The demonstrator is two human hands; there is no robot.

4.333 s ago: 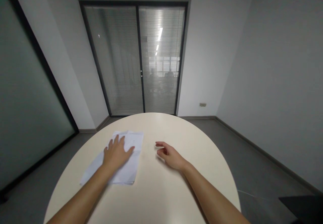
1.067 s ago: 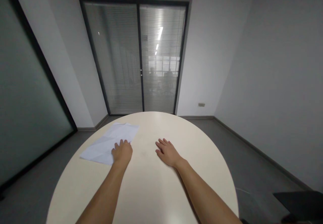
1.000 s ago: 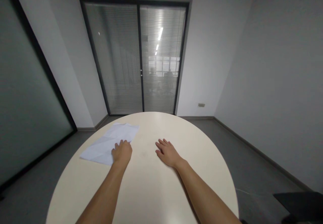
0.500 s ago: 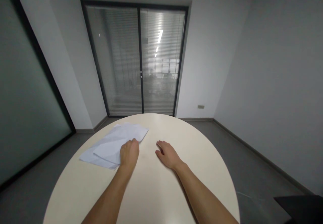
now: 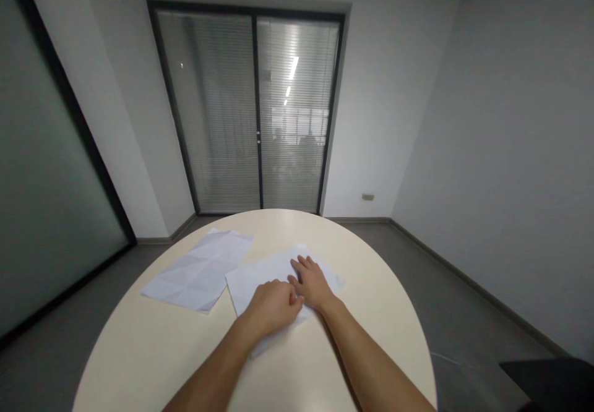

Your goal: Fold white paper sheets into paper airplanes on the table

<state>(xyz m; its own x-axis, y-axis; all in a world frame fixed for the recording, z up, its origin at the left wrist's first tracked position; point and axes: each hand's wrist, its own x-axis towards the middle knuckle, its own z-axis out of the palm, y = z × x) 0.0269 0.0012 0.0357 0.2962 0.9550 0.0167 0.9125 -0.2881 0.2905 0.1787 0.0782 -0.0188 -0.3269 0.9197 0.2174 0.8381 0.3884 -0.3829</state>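
— One thin white paper sheet [image 5: 262, 273] has come rightward with the left hand [image 5: 275, 307] since half a second ago. It now lies beneath both hands, around the middle of the round, cream-coloured counter [image 5: 371, 288].

— What are the hands doing?

— The left has its fingers curled closed, seemingly gripping the sheet, though the pinch itself is hidden. The right hand [image 5: 313, 286] is open, palm down over it, fingers spread and pointing away from the person.

— And to the left?

— Flat, crease-marked white paper [image 5: 199, 270]; one layer or several, I cannot tell. Its edge meets the sheet's left corner; overlap is unclear.

— Which step is this?

— Shifting a sheet from left to right, I judge. The next move calls for laying it flat, then loosening the left hand while the right steadies it.

— How does the sheet point?

— Partly covered, its long axis seems to run slantwise, from near left to far right.
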